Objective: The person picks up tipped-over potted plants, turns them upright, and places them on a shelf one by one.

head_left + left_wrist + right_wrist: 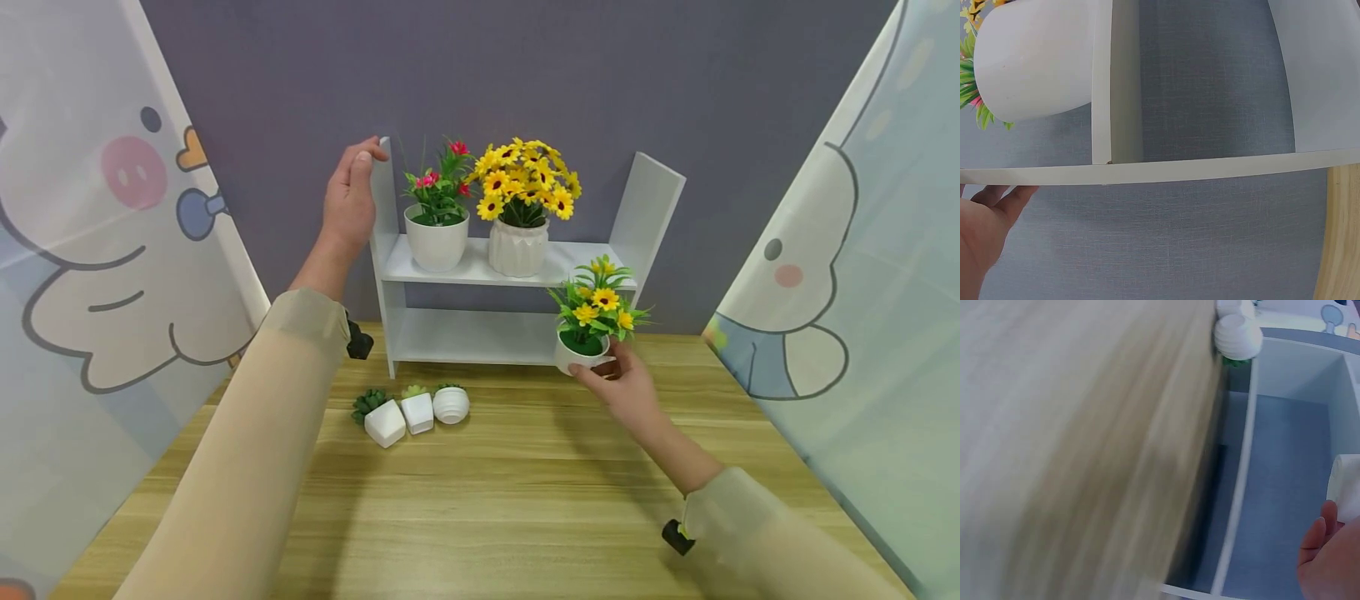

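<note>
My right hand (626,387) grips a small white cup-shaped pot of yellow flowers (583,357), with the thumb at its lower front. It is held just in front of the lower right of a white two-tier shelf (472,335). In the right wrist view the pot (1349,487) shows only partly, beside my fingers (1313,540). My left hand (351,196) touches the top of the shelf's left side panel. The left wrist view shows its fingers (1015,201) against the panel's outer face (1210,170); their tips are partly hidden.
A white pot with red flowers (437,242) and a ribbed pot with yellow daisies (519,250) stand on the upper tier. Three small white succulent pots (417,413) lie tipped on the wooden table (480,517) at the front left. Cartoon-printed sheets (817,333) flank the table.
</note>
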`<move>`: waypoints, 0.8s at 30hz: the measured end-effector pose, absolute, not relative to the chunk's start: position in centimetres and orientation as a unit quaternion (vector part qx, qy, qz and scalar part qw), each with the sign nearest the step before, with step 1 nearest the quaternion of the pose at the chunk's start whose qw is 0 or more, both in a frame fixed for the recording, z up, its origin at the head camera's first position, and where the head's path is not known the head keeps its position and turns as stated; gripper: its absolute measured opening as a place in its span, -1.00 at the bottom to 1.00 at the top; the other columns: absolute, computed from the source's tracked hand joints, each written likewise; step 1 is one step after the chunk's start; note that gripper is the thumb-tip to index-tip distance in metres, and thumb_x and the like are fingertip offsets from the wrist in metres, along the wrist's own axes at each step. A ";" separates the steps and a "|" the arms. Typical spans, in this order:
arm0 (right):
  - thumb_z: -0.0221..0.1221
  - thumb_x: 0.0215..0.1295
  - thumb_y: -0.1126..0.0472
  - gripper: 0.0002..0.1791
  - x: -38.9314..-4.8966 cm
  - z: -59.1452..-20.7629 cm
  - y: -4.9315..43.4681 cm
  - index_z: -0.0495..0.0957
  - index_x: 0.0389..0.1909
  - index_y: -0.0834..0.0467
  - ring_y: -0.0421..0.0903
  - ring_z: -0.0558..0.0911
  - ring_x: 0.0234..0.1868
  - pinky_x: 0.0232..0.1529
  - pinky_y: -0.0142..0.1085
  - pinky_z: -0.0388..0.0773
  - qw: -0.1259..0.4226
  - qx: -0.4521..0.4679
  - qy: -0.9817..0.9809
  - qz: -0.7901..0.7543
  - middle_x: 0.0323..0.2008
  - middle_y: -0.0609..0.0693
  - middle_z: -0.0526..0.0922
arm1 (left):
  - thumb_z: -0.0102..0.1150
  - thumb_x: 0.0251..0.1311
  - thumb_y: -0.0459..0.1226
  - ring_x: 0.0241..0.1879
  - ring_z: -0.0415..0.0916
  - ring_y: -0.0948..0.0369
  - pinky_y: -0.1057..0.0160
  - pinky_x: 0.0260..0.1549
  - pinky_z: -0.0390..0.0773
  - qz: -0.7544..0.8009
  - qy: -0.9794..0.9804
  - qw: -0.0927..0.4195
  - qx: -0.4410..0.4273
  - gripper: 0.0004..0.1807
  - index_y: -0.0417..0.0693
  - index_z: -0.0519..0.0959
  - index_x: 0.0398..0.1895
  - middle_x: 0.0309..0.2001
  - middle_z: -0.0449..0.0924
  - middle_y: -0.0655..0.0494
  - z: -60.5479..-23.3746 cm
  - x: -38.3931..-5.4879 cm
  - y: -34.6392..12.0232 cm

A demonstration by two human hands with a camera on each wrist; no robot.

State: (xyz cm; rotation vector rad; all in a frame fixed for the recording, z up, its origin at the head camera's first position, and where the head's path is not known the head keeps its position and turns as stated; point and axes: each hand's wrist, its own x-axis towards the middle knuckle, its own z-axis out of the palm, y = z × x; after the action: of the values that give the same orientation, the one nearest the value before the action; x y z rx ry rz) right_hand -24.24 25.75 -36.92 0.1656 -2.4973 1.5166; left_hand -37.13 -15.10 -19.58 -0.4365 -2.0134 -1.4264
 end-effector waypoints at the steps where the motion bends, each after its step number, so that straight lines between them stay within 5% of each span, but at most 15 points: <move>1: 0.42 0.47 -0.01 -0.34 -24.2 -36.5 25.9 0.47 0.41 0.23 -0.12 0.63 -0.12 -0.25 -0.39 0.65 0.110 0.054 -0.851 0.510 0.05 0.19 0.65 | -0.32 0.80 0.05 0.73 0.08 0.34 0.21 0.71 0.07 -0.542 -0.763 0.312 -0.166 -0.61 0.15 0.52 0.18 0.70 0.29 0.30 -19.6 -37.1 -15.1; 13: 0.36 0.53 -0.08 -0.35 -24.9 -32.4 26.8 0.47 0.45 0.17 -0.21 0.56 -0.21 -0.35 -0.40 0.55 0.176 0.059 -0.840 0.509 0.09 0.00 0.57 | -0.33 0.80 0.04 0.73 0.08 0.35 0.22 0.71 0.08 -0.541 -0.762 0.314 -0.166 -0.60 0.14 0.52 0.19 0.70 0.29 0.30 -19.7 -37.2 -15.1; 24: 0.34 0.47 -0.28 -0.29 -26.2 -29.7 26.4 0.52 0.39 0.13 -0.28 0.66 -0.31 -0.33 -0.42 0.57 0.206 0.026 -0.851 0.482 0.26 0.10 0.58 | -0.34 0.80 0.06 0.73 0.08 0.34 0.20 0.71 0.07 -0.538 -0.766 0.312 -0.163 -0.58 0.13 0.51 0.22 0.71 0.28 0.33 -19.6 -37.1 -15.1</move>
State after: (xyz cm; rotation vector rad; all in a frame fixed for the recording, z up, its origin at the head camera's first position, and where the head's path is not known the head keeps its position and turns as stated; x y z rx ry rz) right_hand -26.17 26.45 -29.74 0.0730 -2.3715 1.3445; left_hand -37.07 -15.11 -19.62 -0.4311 -2.0218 -1.4196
